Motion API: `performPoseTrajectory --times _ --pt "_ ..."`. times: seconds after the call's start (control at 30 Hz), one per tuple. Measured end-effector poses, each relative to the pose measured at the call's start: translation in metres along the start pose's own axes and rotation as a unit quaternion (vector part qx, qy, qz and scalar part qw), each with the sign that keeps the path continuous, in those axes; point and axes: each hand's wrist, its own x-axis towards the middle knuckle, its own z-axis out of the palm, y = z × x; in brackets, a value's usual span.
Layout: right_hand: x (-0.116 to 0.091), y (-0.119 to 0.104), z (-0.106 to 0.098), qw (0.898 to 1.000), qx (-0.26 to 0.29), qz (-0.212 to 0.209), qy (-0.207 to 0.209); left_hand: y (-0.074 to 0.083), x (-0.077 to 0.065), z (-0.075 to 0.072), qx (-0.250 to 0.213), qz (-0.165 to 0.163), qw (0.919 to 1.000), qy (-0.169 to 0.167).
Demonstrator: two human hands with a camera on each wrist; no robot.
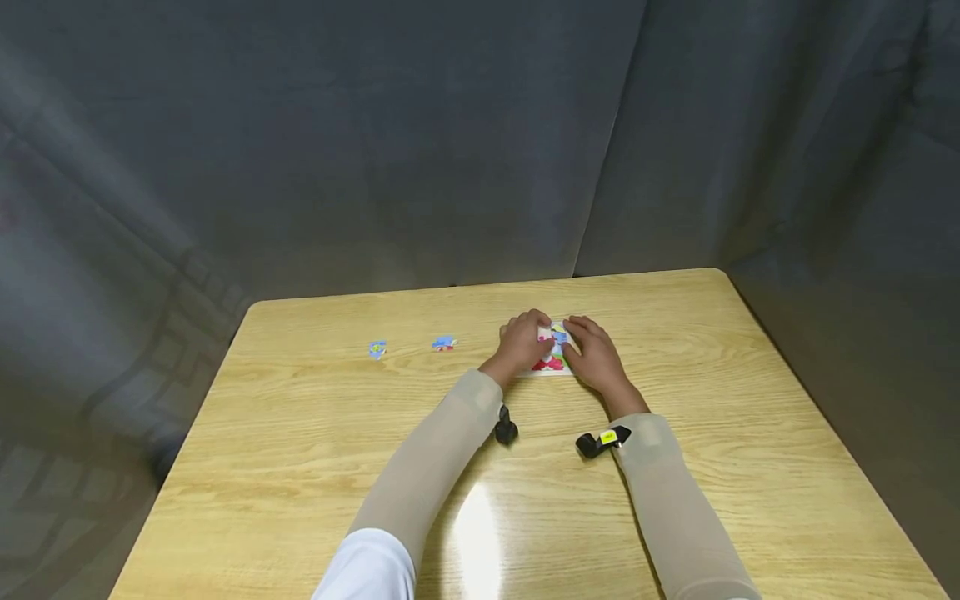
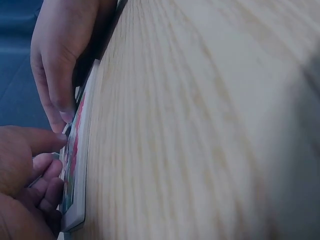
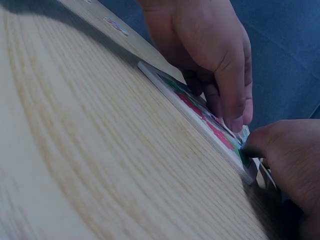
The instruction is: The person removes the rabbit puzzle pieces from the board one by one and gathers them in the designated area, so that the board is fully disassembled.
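A jigsaw puzzle board (image 1: 551, 372) with a pale rim and a red, green and blue picture lies flat on the table, partly covered by both hands. My left hand (image 1: 519, 342) reaches over its left side, fingers bent downward. Between that thumb and forefinger a pale pink-and-white puzzle piece (image 1: 544, 332) shows, at the board's surface. My right hand (image 1: 597, 357) lies along the board's right edge, its thumb touching the picture and its fingers fairly straight toward the far corner. In the right wrist view, the right thumb (image 3: 260, 141) rests near the board's corner.
Two loose blue puzzle pieces lie left of the board: one nearer piece (image 1: 444, 342) and one farther left (image 1: 377, 349). The wooden table (image 1: 315, 450) ends at a dark curtain (image 1: 420, 167) behind. Small black cameras sit on both wrists.
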Motion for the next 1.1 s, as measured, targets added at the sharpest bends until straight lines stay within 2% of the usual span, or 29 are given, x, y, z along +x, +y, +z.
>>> performPoseTrajectory --times 0.3,0.5,0.6,0.9,1.1 --pt "0.0004 0.0009 0.0023 1.000 -0.004 -0.002 0.004 -0.0015 0.0024 0.0004 -0.007 0.014 0.9996 0.024" --pt "0.0014 0.0005 0.0004 1.000 -0.007 -0.001 0.008 -0.0006 0.0038 -0.0008 0.030 0.032 0.9990 0.006" --pt "0.0007 0.0015 0.0002 1.000 -0.009 0.000 0.005 0.0000 0.0036 -0.0011 0.034 0.039 0.9987 -0.005" --pt "0.0007 0.0010 0.0021 1.000 -0.012 0.001 0.000 -0.0026 -0.0001 -0.0045 0.013 0.038 0.9992 -0.004" --pt "0.0003 0.0028 -0.0009 1.000 -0.005 -0.004 0.001 -0.0080 -0.0032 -0.0083 -0.028 0.053 0.9982 0.005"
